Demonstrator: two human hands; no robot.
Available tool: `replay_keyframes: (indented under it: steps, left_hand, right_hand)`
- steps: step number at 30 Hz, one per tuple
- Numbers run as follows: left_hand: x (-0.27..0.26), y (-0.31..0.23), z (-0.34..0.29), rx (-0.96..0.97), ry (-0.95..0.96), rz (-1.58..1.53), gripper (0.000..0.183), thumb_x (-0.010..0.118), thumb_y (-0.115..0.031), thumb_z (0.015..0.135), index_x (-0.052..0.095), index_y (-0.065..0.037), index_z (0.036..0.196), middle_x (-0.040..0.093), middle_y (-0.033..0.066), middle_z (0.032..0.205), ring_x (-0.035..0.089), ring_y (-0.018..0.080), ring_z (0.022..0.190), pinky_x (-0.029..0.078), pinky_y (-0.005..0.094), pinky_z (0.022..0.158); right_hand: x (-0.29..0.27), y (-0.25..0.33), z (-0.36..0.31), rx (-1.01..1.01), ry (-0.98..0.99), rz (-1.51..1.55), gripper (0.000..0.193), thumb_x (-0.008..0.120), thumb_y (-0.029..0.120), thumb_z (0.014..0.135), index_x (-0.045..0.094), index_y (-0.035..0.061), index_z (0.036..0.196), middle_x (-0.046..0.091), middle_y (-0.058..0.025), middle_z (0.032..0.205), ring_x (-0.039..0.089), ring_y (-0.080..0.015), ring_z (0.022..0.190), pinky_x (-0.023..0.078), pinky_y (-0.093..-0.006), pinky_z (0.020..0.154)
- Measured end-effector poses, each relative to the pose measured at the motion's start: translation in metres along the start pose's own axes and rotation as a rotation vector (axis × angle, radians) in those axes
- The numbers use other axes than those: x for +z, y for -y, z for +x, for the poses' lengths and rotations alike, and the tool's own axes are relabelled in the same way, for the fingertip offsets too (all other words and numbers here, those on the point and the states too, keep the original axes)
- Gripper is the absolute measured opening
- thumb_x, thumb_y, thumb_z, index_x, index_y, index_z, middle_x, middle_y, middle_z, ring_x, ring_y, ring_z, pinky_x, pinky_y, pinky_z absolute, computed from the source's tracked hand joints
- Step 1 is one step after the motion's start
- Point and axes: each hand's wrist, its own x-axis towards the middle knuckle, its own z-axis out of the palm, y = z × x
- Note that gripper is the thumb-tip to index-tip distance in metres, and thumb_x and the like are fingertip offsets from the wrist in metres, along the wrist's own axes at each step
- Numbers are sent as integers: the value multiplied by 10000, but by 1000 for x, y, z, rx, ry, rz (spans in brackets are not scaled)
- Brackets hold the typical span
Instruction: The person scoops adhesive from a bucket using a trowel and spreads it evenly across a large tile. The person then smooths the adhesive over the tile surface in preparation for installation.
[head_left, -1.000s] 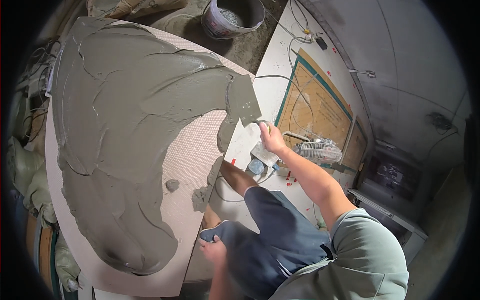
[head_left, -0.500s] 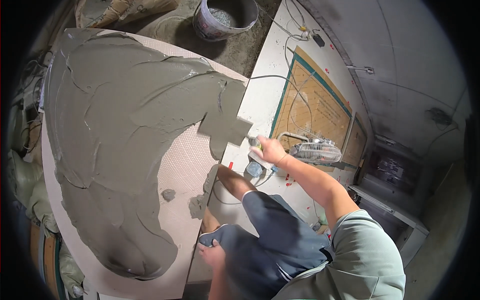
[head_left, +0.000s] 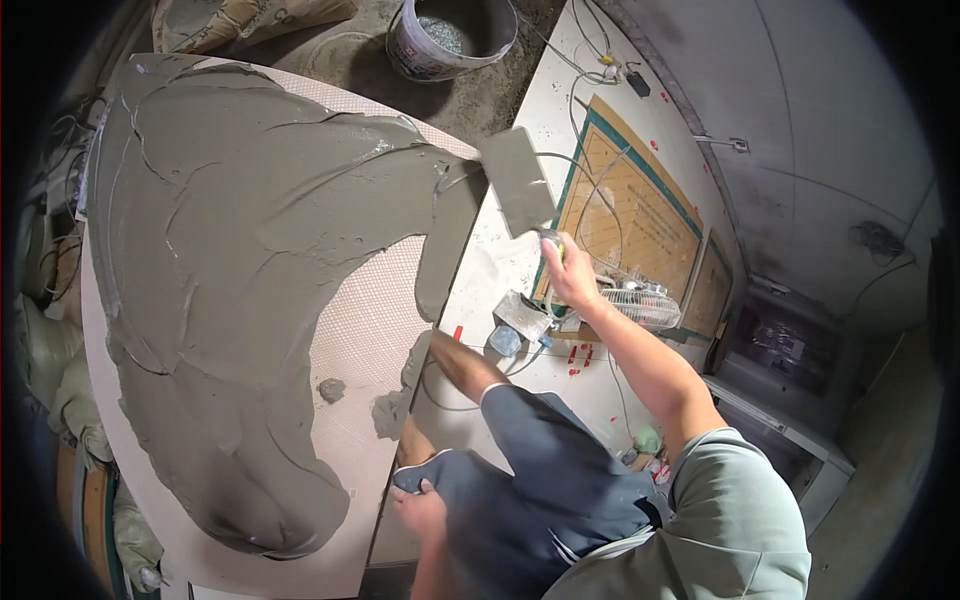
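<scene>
My right hand (head_left: 570, 275) grips the handle of a flat rectangular trowel (head_left: 518, 185). Its blade is smeared with grey mortar and tilts up, past the right edge of a large pinkish panel (head_left: 365, 285) with a fine grid texture. Wet grey mortar (head_left: 220, 230) covers much of that panel in a thick, uneven curved layer. A small lump of mortar (head_left: 331, 390) sits apart on the bare part. Down by my knee, my left hand (head_left: 425, 510) has its fingers curled on the hem of my dark shorts (head_left: 560, 465).
A bucket (head_left: 440, 45) and a brown paper bag (head_left: 250, 22) stand beyond the panel. To the right are a fan (head_left: 640, 308), a brown board with green edging (head_left: 640, 215), loose cables (head_left: 600, 75) and a small blue-lidded container (head_left: 505, 340). Sacks (head_left: 75, 400) lie at the left.
My right hand has lifted the trowel off the mortar at the panel's right edge and moved it away and rightward. My left hand stays at my knee.
</scene>
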Motion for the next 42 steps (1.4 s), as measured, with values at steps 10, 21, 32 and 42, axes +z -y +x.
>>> replay_keyframes:
  steps: [10, 21, 32, 42]
  left_hand:
    - [-4, -5, -3, 0, -11, 46, 832, 703, -382, 878, 319, 33, 1489, 544, 283, 1291, 587, 433, 1152, 489, 500, 982]
    - [1, 2, -4, 24, -25, -13, 820, 694, -369, 889, 319, 52, 1485, 529, 282, 1313, 555, 420, 1204, 477, 486, 1006]
    - [-1, 3, -5, 66, -30, 16, 808, 687, -409, 885, 352, 39, 1467, 567, 253, 1260, 603, 405, 1135, 511, 487, 941]
    - [9, 3, 3, 30, 8, -13, 885, 697, -448, 859, 302, 9, 1506, 529, 266, 1324, 602, 419, 1136, 503, 518, 949]
  right_hand:
    - [12, 100, 66, 293, 152, 445, 420, 494, 443, 1033, 513, 38, 1140, 524, -33, 683, 519, -140, 495, 455, -320, 417]
    - [38, 45, 8, 126, 167, 559, 490, 440, 527, 1036, 532, 50, 979, 491, -10, 601, 489, -123, 463, 408, -301, 421]
    - [101, 186, 9, 29, 374, 691, 505, 399, 553, 1045, 452, 61, 949, 492, -35, 636, 474, -125, 453, 427, -295, 423]
    - [183, 293, -64, -350, 646, 428, 575, 415, 508, 1035, 520, -35, 1191, 650, -322, 1075, 615, -496, 1047, 477, -507, 924]
